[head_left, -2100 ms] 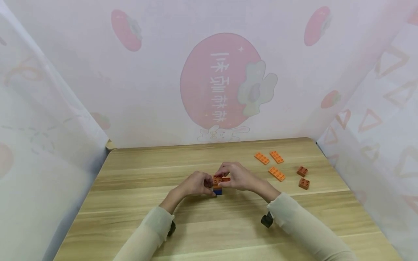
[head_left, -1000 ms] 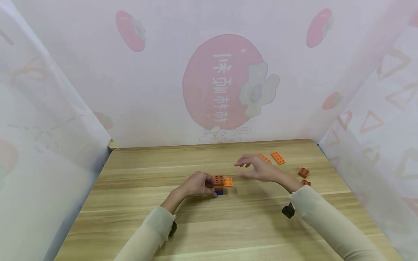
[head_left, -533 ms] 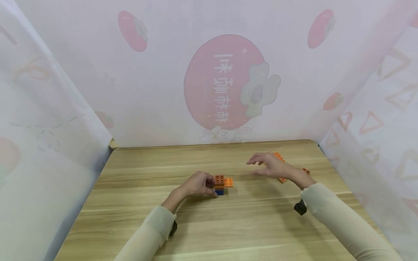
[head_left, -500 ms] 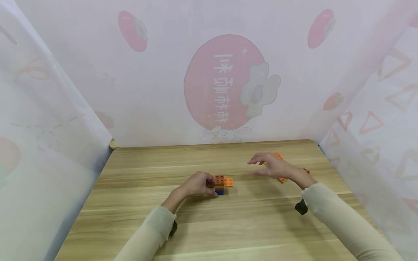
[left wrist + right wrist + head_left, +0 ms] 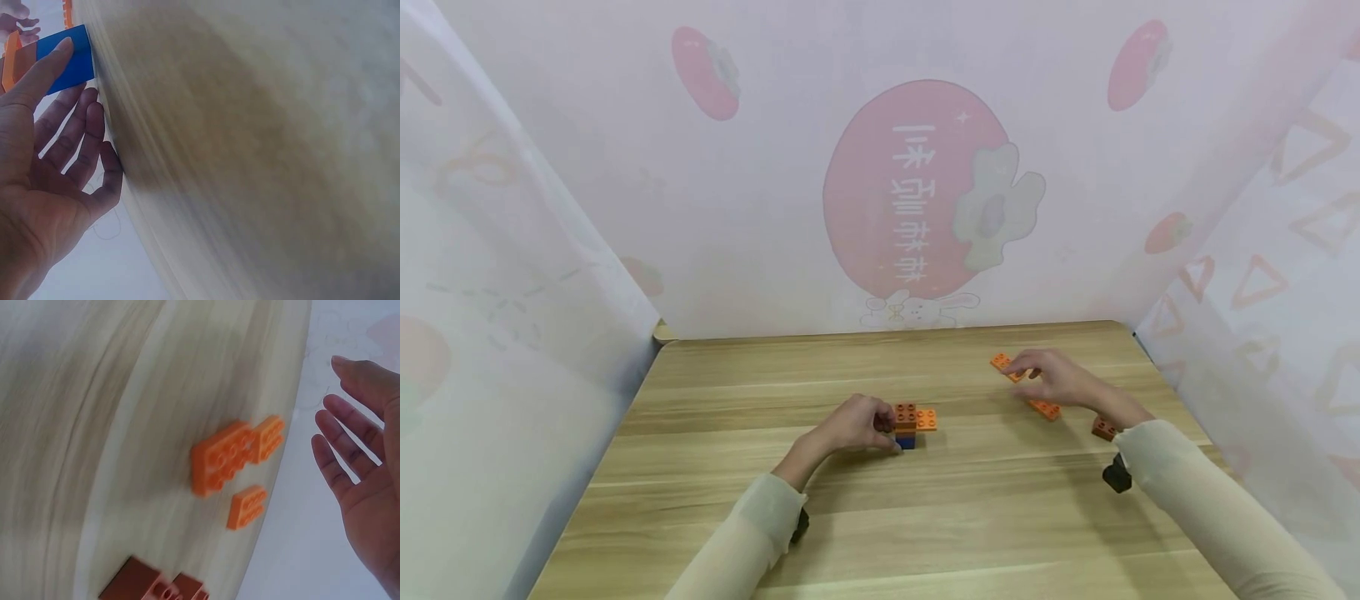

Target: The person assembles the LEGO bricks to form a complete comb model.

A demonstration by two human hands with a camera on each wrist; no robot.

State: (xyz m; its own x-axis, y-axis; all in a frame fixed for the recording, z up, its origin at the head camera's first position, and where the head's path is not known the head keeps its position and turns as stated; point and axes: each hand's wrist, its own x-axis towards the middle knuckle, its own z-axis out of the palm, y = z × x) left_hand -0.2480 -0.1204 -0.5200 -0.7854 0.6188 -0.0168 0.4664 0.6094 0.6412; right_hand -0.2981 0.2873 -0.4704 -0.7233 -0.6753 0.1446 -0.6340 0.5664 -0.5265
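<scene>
Left hand (image 5: 856, 423) pinches the brown, orange and blue plastic brick stack (image 5: 906, 419).
Right hand (image 5: 1051, 379), fingers parted, hovers by flat orange plastic plates (image 5: 1045, 409); pinching one by its edges should work best.

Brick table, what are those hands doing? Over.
Left hand holding blue-based toy-brick stack. Right hand empty, near loose orange studded plates. Nothing seen between hand and plates.

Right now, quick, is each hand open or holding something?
Left hand: holding the toy-brick stack with the blue bottom brick.
Right hand: open, empty, near the flat orange bricks.
</scene>
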